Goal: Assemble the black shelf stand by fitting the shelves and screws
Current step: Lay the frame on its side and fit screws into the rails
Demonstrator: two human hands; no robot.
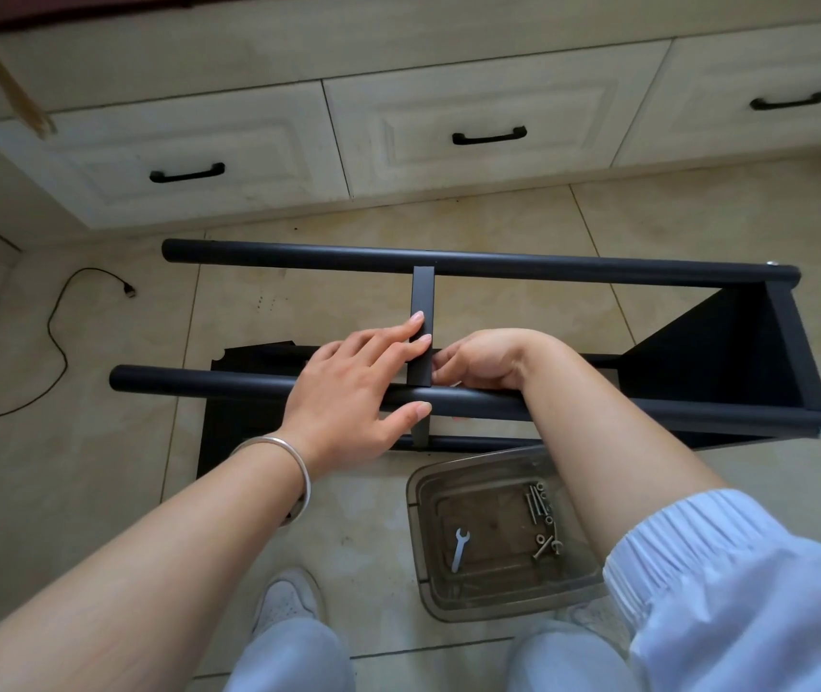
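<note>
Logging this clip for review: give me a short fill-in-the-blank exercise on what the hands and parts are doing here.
1. The left hand rests on the near ____.
2. The wrench lies inside the clear ____.
3. The right hand reaches the crossbar from the side facing the fitted ____.
4. The cable lies on the ____.

Missing words: tube; bin; shelf; floor

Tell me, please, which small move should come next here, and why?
Probably pick one screw from the clear box and fit it where the middle shelf meets the near pole. The left hand already steadies that joint, the right hand fingers it, and no screw head shows there.
</note>
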